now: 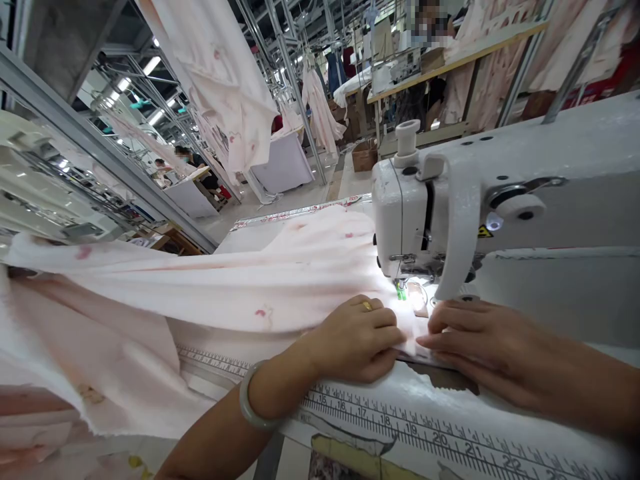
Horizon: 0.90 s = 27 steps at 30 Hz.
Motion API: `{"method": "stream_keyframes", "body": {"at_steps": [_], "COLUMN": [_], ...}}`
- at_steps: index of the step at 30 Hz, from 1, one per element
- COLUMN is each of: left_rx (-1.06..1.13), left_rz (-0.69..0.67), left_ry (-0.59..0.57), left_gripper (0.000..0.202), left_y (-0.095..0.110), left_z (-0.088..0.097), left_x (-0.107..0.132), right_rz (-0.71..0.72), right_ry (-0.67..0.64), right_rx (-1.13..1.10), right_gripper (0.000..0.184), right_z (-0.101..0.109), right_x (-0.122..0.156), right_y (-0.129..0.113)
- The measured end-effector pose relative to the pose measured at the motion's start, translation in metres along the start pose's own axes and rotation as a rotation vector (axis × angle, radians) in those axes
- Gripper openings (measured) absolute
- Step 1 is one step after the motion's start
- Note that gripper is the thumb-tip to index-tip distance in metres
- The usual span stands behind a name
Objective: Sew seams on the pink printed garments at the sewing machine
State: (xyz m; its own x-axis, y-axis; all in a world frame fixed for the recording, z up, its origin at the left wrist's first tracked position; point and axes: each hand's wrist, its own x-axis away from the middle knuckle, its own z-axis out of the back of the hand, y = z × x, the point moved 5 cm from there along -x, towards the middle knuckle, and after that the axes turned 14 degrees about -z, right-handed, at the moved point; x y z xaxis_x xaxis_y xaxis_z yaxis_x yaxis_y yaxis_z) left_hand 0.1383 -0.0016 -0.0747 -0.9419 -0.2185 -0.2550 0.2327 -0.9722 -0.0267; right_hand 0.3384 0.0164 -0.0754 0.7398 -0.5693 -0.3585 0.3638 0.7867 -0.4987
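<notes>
left grip open flat on pink fabric; right grip same; beside presser foot

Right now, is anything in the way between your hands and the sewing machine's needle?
Nothing solid is. The pale pink fabric lies under the left hand and right hand and runs toward the sewing machine. Glare hides the needle, so I can't see its exact spot.

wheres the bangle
In the head view, the pale bangle sits around the left wrist, just behind the left hand, beside the printed ruler strip.
</notes>
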Motion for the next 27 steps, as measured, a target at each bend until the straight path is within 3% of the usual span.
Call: {"method": "stream_keyframes", "body": {"at_steps": [5,15,19,24,27], "left_rx": [-0.022,-0.250,-0.340,-0.260,-0.282], "left_rz": [-0.033,-0.062,-0.165,-0.136,-0.167], "left_ry": [0.105,0.224,0.186,0.068,0.112], "left_gripper": [0.020,0.029,0.032,0.024,0.024], "left_y": [0.001,0.008,0.016,0.013,0.015], "left_z": [0.007,0.004,-0.002,-0.004,0.000], "left_x": [0.002,-0.008,-0.014,-0.009,-0.007], "right_rz": [0.034,0.020,0.040,0.040,0.046], "right_ry": [-0.097,-0.100,-0.123,-0.147,-0.149], "right_rx": [-0.010,-0.020,-0.014,0.008,0.017], "right_gripper": [0.040,0.038,0.037,0.039,0.040], "right_z": [-0.006,-0.004,-0.006,-0.008,-0.006], "right_x": [-0.002,-0.004,-0.003,0.000,0.000], "right_y": [-0.005,-0.010,-0.007,-0.004,-0.005]}}
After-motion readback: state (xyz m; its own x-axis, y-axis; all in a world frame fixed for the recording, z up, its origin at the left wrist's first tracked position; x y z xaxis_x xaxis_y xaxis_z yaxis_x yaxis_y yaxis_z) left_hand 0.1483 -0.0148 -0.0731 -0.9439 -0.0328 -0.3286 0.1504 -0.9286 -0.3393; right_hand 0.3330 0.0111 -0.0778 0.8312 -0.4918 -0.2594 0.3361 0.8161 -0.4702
